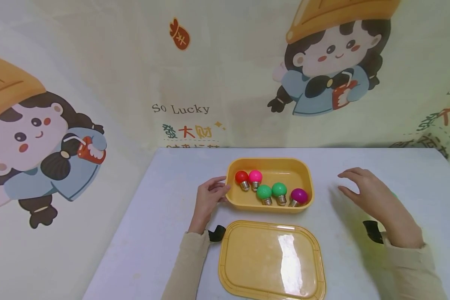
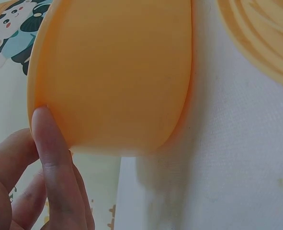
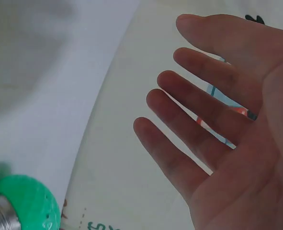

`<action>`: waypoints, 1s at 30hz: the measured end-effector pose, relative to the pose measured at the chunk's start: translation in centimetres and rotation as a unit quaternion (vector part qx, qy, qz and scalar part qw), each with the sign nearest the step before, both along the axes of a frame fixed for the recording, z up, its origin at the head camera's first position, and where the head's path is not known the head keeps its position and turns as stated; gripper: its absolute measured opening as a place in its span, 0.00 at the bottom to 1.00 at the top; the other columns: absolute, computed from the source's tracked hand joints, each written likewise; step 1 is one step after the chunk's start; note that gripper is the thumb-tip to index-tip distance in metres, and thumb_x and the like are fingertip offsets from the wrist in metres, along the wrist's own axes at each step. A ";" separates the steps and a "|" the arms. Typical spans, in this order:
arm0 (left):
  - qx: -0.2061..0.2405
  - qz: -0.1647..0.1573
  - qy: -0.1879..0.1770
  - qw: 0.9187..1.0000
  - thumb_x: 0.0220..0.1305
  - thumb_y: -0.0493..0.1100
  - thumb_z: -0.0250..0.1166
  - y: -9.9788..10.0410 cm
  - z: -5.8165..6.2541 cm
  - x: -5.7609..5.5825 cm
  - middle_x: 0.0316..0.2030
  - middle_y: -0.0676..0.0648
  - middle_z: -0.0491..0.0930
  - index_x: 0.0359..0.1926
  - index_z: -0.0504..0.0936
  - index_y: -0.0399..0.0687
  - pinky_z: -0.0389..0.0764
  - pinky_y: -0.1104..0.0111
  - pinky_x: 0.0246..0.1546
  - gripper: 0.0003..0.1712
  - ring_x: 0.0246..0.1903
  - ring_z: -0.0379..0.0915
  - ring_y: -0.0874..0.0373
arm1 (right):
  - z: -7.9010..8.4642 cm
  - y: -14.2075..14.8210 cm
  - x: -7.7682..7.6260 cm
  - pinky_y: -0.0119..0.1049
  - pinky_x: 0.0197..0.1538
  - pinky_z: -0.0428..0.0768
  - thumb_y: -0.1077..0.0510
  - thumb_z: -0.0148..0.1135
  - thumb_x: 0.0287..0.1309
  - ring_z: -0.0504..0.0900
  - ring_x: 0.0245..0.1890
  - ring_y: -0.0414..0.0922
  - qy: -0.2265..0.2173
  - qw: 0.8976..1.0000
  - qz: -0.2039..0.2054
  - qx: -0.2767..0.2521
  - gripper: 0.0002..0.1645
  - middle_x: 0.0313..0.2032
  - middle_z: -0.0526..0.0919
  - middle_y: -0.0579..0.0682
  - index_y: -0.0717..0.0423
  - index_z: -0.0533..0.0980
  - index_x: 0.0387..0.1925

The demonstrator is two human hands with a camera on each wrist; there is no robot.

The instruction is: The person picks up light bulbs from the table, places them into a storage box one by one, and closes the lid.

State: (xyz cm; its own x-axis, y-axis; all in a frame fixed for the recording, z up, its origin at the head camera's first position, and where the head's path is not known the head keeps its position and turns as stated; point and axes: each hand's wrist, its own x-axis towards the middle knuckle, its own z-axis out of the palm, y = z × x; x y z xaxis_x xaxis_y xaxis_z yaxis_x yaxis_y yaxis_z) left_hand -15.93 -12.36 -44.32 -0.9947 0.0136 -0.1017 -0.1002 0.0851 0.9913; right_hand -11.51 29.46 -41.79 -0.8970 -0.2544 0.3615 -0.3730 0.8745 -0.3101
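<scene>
Bulbs (image 1: pixel 279 190) lie in the box (image 1: pixel 285 171) on the table (image 1: pixel 150 200) — lid (image 1: pixel 262 262) before it, left hand (image 1: pixel 210 196) at its left end — another bulb (image 3: pixel 33 203) at right, near the right hand (image 1: pixel 378 200).

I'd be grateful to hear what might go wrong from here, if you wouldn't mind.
First, the right hand might brush the separate green bulb, mostly hidden behind it in the head view, and send it rolling. Second, the left hand touches the yellow container, so a nudge might make the loose bulbs inside knock together.
</scene>
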 end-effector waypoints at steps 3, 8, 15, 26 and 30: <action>0.001 0.005 0.008 1.000 0.59 0.39 0.73 -0.1 -1.3 -0.5 0.41 0.41 0.83 0.54 0.83 0.42 0.87 0.68 0.28 0.21 0.36 0.82 0.46 | -0.1 0.8 0.4 0.65 0.50 0.74 0.68 0.75 0.45 0.75 0.47 0.66 -0.008 1.000 -0.011 0.000 0.21 0.44 0.80 0.69 0.70 0.79 0.43; -0.001 -0.002 0.001 1.000 0.60 0.39 0.72 0.1 -1.3 -0.6 0.43 0.40 0.82 0.56 0.83 0.42 0.87 0.68 0.29 0.22 0.38 0.82 0.42 | -0.5 2.1 1.0 0.63 0.49 0.72 0.69 0.74 0.46 0.73 0.46 0.69 -0.014 1.000 -0.020 0.002 0.22 0.44 0.78 0.71 0.73 0.78 0.45; 0.001 0.002 -0.005 1.000 0.60 0.39 0.72 -0.2 -1.4 -0.6 0.44 0.39 0.82 0.58 0.82 0.42 0.87 0.66 0.31 0.23 0.42 0.79 0.34 | -1.1 3.3 0.7 0.65 0.50 0.69 0.68 0.73 0.48 0.71 0.45 0.72 -0.047 0.998 -0.035 0.014 0.24 0.44 0.76 0.76 0.77 0.76 0.46; -0.006 -0.010 -0.019 1.000 0.62 0.35 0.69 0.2 1.1 0.3 0.43 0.38 0.82 0.58 0.80 0.35 0.88 0.64 0.33 0.22 0.42 0.79 0.33 | -1.7 5.3 1.1 0.67 0.48 0.70 0.66 0.71 0.51 0.70 0.44 0.74 -0.084 0.994 -0.061 0.020 0.24 0.46 0.74 0.78 0.77 0.75 0.47; -0.008 -0.007 -0.006 1.000 0.62 0.35 0.69 0.3 1.7 0.7 0.41 0.39 0.82 0.57 0.80 0.35 0.88 0.63 0.32 0.22 0.38 0.80 0.39 | -1.6 5.7 1.1 0.69 0.47 0.72 0.65 0.70 0.53 0.70 0.44 0.75 -0.111 0.991 -0.072 0.024 0.24 0.47 0.73 0.79 0.77 0.75 0.48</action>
